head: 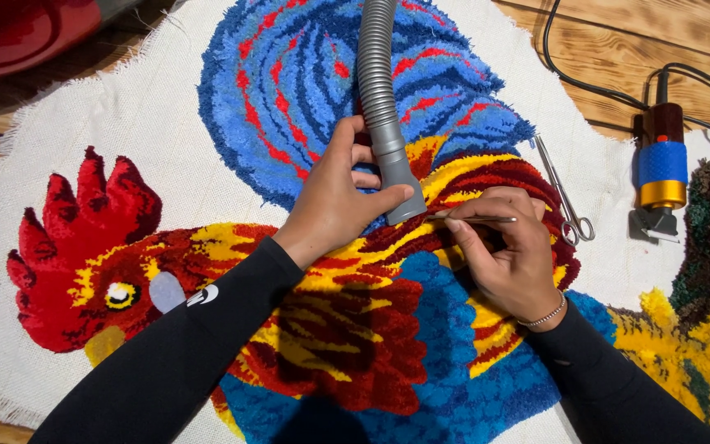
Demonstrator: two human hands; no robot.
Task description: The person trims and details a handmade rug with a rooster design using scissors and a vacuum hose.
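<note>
- The left hand [334, 197] is closed around the grey nozzle of a ribbed vacuum hose [377, 74], which runs in from the far edge; the nozzle mouth sits on the pile at the middle of the rug.
- The right hand [511, 255] pinches a thin metal tool [474, 219], probably tweezers, held flat with its tip just right of the nozzle.
- Both hands rest on a tufted rooster rug [306, 321] in red, yellow and blue on white backing cloth [125, 115].
- Scissors [564, 197] lie on the cloth to the right, near the right hand.
- Farther right stands a blue-and-gold electric trimmer [661, 168] with a black cable [585, 82].
- A beaded bracelet [542, 316] circles the right wrist.
</note>
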